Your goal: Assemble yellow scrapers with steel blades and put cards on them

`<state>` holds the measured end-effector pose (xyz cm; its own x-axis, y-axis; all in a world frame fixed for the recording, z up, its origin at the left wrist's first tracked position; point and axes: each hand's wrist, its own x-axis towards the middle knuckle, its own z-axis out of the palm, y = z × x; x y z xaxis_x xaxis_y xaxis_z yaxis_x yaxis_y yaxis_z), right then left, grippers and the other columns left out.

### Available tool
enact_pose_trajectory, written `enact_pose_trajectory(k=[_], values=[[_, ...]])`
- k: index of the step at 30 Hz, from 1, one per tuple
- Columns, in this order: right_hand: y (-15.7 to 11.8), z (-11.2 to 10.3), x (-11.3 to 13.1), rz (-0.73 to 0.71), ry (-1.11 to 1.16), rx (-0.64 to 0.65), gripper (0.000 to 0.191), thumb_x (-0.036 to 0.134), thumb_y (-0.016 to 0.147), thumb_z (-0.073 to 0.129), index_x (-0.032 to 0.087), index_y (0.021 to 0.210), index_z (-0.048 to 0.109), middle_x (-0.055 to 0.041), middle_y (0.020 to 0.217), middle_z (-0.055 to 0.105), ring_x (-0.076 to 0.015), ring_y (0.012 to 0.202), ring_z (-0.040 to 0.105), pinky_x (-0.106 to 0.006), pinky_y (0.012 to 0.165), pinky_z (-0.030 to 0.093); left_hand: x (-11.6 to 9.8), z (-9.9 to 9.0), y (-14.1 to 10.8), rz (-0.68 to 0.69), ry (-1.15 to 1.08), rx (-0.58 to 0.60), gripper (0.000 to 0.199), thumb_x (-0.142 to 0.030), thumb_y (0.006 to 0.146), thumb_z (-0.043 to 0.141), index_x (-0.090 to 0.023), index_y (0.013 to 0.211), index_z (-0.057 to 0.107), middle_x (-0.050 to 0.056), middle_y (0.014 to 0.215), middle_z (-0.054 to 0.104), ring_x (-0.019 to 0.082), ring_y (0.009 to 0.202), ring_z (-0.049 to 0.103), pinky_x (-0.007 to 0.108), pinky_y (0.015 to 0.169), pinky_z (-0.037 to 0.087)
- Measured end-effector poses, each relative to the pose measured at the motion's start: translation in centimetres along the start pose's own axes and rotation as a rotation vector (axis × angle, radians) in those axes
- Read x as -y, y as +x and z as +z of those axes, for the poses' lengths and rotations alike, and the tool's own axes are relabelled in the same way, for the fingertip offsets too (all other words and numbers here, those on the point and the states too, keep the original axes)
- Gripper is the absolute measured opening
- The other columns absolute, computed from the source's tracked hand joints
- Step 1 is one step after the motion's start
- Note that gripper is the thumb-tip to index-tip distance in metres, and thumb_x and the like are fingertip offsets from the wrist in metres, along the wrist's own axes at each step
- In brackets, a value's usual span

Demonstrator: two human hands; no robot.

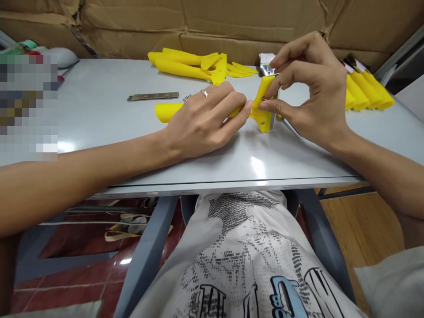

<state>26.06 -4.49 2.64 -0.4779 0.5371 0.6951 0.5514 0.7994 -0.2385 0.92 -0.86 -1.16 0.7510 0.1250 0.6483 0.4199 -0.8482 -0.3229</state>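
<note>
My left hand (207, 117) lies over the table, closed around the handle of a yellow plastic scraper (162, 113). The scraper's wide head (263, 110) points right, with a metal blade strip along its far edge and a small screw (263, 123) set in its lower part. At the upper part of that head, the thumb and index finger of my right hand (308, 88) pinch a tiny dark metal piece, seemingly another screw. My right hand's other fingers are curled above it. Small loose screws (187, 98) lie behind my left hand, partly hidden.
Several yellow scraper handles (185, 66) and thin yellow pieces (240, 70) lie at the back. A metal strip (153, 96) rests on the left. Shiny metal plates (266, 70) stand behind the scraper. Yellow scrapers with covered ends (369, 90) are at right. Cardboard (232, 26) walls the back.
</note>
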Motion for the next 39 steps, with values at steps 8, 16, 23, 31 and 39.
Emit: enact_pose_trajectory(k=[8, 16, 23, 31, 39], values=[[-1.4, -2.7, 0.7, 0.073, -0.033, -0.144, 0.012, 0.034, 0.097, 0.090, 0.031, 0.091, 0.081, -0.0049, 0.124, 0.080, -0.0322, 0.124, 0.074, -0.047, 0.090, 0.068, -0.4, -1.2, 0.6, 0.145, 0.121, 0.050, 0.041, -0.017, 0.126, 0.033, -0.010, 0.156, 0.061, 0.020, 0.125, 0.079, 0.039, 0.120, 0.084, 0.054, 0.080, 0.072], [-1.5, -1.9, 0.7, 0.251, 0.285, -0.251, 0.045, 0.018, 0.080, 0.096, 0.031, 0.106, 0.062, 0.0027, 0.100, 0.076, -0.0228, 0.091, 0.077, -0.040, 0.071, 0.058, -0.6, -0.1, 0.4, 0.008, -0.120, 0.058, 0.039, -0.033, 0.128, 0.039, -0.019, 0.139, 0.074, 0.018, 0.124, 0.078, 0.037, 0.123, 0.081, 0.063, 0.089, 0.072], [-1.2, -2.1, -0.2, 0.277, 0.331, -0.165, 0.032, 0.034, 0.083, 0.098, 0.031, 0.096, 0.069, 0.0000, 0.097, 0.079, -0.0244, 0.088, 0.071, -0.042, 0.079, 0.061, -0.9, -0.7, 0.9, 0.108, 0.029, 0.089, 0.041, -0.019, 0.126, 0.035, -0.015, 0.131, 0.076, 0.018, 0.122, 0.081, 0.038, 0.119, 0.086, 0.059, 0.081, 0.074], [-1.4, -1.5, -0.6, 0.163, 0.285, -0.201, 0.032, 0.032, 0.087, 0.096, 0.028, 0.096, 0.065, -0.0009, 0.097, 0.074, -0.0212, 0.084, 0.066, -0.038, 0.071, 0.054, -0.9, -0.9, 1.5, -0.073, -0.225, 0.167, 0.054, -0.041, 0.130, 0.026, -0.017, 0.122, 0.074, 0.016, 0.118, 0.076, 0.037, 0.126, 0.081, 0.070, 0.097, 0.070], [-1.9, -2.1, -1.4, 0.139, 0.290, -0.115, 0.018, 0.027, 0.088, 0.091, 0.031, 0.096, 0.075, -0.0014, 0.101, 0.081, -0.0241, 0.091, 0.073, -0.043, 0.088, 0.065, 0.3, -0.2, 0.3, 0.016, -0.075, 0.100, 0.032, -0.027, 0.124, 0.040, -0.024, 0.133, 0.070, 0.014, 0.124, 0.075, 0.038, 0.130, 0.078, 0.070, 0.096, 0.069]])
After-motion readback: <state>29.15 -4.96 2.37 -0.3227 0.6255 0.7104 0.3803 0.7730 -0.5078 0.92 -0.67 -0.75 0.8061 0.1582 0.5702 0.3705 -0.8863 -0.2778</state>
